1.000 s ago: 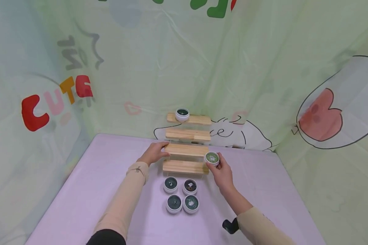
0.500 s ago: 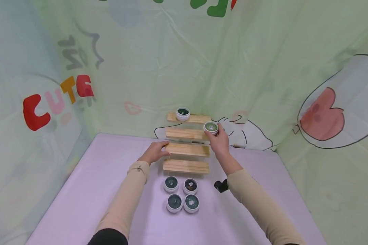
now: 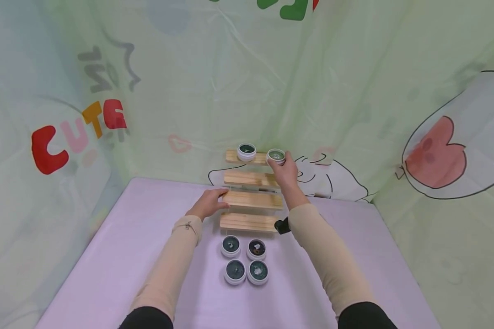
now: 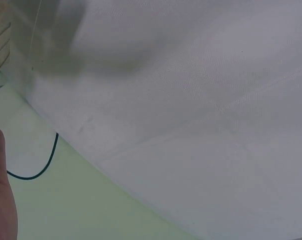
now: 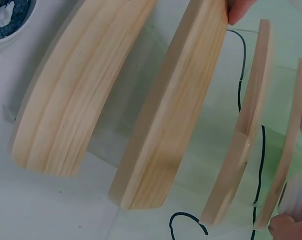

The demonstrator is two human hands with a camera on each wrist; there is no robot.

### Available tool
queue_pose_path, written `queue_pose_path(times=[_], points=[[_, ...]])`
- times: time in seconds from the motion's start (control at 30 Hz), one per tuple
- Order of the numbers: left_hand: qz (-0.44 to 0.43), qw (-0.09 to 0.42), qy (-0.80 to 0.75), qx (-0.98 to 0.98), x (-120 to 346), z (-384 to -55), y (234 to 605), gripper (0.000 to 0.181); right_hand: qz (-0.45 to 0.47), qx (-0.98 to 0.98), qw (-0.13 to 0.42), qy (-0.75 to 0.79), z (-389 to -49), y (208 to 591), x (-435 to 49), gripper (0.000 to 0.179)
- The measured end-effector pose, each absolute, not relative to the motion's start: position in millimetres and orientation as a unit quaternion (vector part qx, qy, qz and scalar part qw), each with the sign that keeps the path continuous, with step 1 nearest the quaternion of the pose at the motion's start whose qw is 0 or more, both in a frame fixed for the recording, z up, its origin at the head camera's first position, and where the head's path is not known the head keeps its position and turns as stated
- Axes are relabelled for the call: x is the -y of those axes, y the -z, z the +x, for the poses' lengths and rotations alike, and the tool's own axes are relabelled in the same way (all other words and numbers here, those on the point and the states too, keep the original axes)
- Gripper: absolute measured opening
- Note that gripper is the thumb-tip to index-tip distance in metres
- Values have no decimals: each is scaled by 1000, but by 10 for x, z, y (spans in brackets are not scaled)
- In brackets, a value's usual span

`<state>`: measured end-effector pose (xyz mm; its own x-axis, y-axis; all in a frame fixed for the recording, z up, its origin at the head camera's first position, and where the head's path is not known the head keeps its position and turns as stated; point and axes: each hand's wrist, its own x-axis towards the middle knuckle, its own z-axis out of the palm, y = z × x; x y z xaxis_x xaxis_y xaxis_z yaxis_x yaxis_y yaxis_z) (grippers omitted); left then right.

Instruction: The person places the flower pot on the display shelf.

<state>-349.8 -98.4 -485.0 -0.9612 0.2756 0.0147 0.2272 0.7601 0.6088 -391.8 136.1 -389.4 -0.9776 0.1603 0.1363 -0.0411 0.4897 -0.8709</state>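
Observation:
A wooden tiered stand with several plank shelves [image 3: 253, 199] stands towards the back of the table. My left hand [image 3: 207, 204] holds the left end of a lower-middle plank, fingers above and thumb below; in the left wrist view only part of that hand [image 4: 1, 195] shows. My right hand [image 3: 285, 172] grips a small round white jar with light green contents [image 3: 276, 156] at the right end of the top plank. Whether its base touches the wood cannot be told. Another white jar, dark green inside [image 3: 246, 152], sits on the top plank's left end.
In front of the stand, several white jars [image 3: 235, 271] with dark contents stand grouped on the pale lilac tabletop [image 3: 107, 265]. A printed green curtain [image 3: 181, 100] hangs close behind the stand and along both sides.
My right hand has lifted the light green jar from beside the lower planks up to the top plank, then leftward over its right end. My left hand has stayed at the stand.

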Motion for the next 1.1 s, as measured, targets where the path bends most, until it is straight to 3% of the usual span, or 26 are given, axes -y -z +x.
queue_pose_path(times=[0.23, 0.83, 1.1], points=[[146, 34, -316, -937, 975, -3407, 4719, 61, -35, 872, 71, -483, -3952, 3848, -1309, 77], [139, 38, -322, -936, 983, -3490, 4845, 62, -19, 891, 104, -442, -3935, 3908, -1328, 64], [145, 30, -322, -935, 1004, -3472, 4812, 62, -2, 890, 81, -449, -3765, 3979, -1470, 69]])
